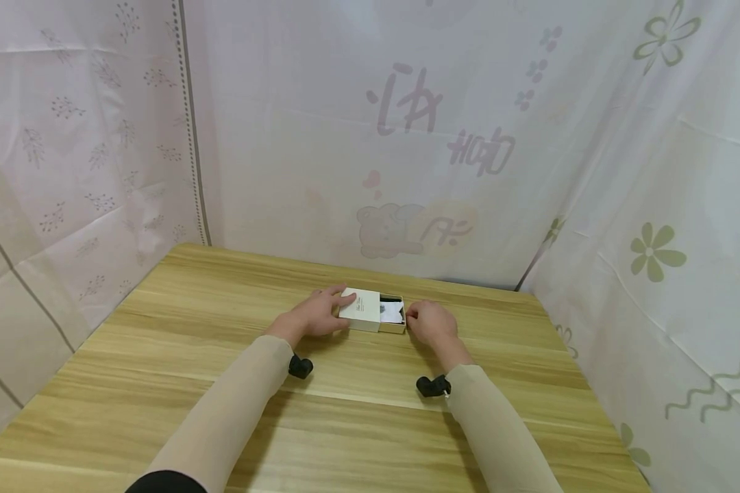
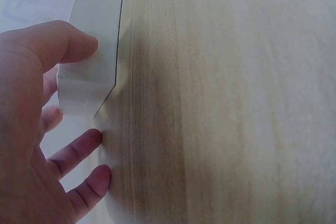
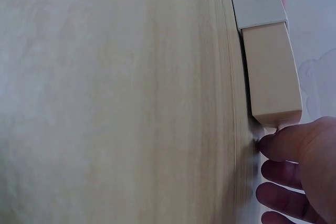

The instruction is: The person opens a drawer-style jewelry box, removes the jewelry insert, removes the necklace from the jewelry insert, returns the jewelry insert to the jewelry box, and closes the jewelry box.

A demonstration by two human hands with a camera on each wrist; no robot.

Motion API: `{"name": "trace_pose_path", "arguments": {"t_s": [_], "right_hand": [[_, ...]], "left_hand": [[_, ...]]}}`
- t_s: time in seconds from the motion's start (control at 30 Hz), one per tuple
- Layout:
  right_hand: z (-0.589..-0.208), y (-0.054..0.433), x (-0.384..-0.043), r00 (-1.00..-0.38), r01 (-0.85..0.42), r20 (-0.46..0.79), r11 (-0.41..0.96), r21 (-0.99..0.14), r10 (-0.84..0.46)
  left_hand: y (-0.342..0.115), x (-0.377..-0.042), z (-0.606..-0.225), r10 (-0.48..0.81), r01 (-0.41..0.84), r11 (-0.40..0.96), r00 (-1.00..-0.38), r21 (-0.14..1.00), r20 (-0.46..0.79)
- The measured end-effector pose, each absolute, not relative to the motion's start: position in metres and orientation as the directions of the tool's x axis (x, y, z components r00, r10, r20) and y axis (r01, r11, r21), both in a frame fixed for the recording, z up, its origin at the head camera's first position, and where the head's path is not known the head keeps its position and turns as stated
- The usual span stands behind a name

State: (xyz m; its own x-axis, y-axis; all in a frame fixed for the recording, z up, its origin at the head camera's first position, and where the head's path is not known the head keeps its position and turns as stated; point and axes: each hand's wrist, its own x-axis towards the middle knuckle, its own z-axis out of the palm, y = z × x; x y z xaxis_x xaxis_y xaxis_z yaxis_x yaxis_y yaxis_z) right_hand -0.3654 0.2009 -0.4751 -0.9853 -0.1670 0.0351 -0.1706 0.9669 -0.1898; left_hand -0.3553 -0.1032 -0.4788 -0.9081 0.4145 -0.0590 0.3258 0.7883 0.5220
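Observation:
A small white box sleeve (image 1: 365, 316) with fine printing on top lies on the table, its drawer (image 1: 392, 329) slid partly out to the right. Inside the drawer shows a white piece (image 1: 392, 312) with dark parts around it. My left hand (image 1: 313, 313) grips the sleeve from its left end, thumb on the near side. In the left wrist view two of its fingers stand off the box. At the drawer's right end, my right hand (image 1: 433, 322) pinches a tiny pull tab (image 3: 278, 128) between thumb and forefinger. The tan drawer wall shows plainly in the right wrist view.
The box lies toward the back of a wood-grain table (image 1: 345, 424). Printed curtains (image 1: 284, 137) hang behind the table and along both sides. A black wrist-camera mount (image 1: 432, 387) sits at the right cuff, another (image 1: 301, 367) at the left.

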Motion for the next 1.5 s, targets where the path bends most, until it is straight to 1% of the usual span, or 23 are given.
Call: {"name": "trace_pose_path", "arguments": {"t_s": [0.63,1.27,1.5], "right_hand": [[-0.4753,0.2022,-0.3646,-0.987,-0.158,0.036,0.970,-0.184,-0.154],[-0.4740,0.2079,-0.3643,-0.989,-0.148,0.007,0.972,-0.182,-0.149],[-0.4737,0.2093,-0.3635,-0.988,-0.156,0.023,0.970,-0.187,-0.154]], "left_hand": [[-0.1037,-0.3543,-0.4767,0.418,0.322,0.786,-0.906,0.528,-0.070],[-0.1035,-0.3548,-0.4769,0.413,0.307,0.788,-0.906,0.534,-0.088],[-0.1037,-0.3550,-0.4768,0.412,0.304,0.785,-0.907,0.540,-0.089]]}}
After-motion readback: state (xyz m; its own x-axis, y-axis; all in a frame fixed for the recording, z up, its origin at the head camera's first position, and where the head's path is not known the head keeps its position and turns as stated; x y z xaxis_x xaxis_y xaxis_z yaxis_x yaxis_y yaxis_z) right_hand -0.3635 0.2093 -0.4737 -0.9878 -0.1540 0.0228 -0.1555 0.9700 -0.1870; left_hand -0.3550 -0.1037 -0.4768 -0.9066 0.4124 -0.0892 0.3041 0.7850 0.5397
